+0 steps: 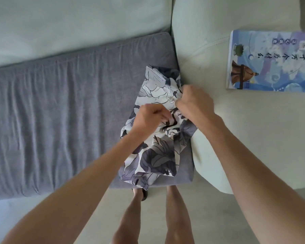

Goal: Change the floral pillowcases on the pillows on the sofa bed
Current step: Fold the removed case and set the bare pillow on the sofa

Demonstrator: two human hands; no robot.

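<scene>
A crumpled floral pillowcase [155, 155], white with grey and purple flowers, lies at the right end of the grey seat cushion [60, 111] of the sofa bed. My left hand [149, 117] pinches a fold of the cloth near its middle. My right hand [194, 101] grips the cloth at its right edge, next to the sofa's pale armrest [209, 50]. Both hands sit close together above the fabric. No pillow shows in this view.
A blue illustrated book [271, 60] lies on the wide pale armrest at the right. The pale back cushion [77, 23] runs along the top. My bare legs and a dark slipper [144, 194] stand on the light floor below the seat edge.
</scene>
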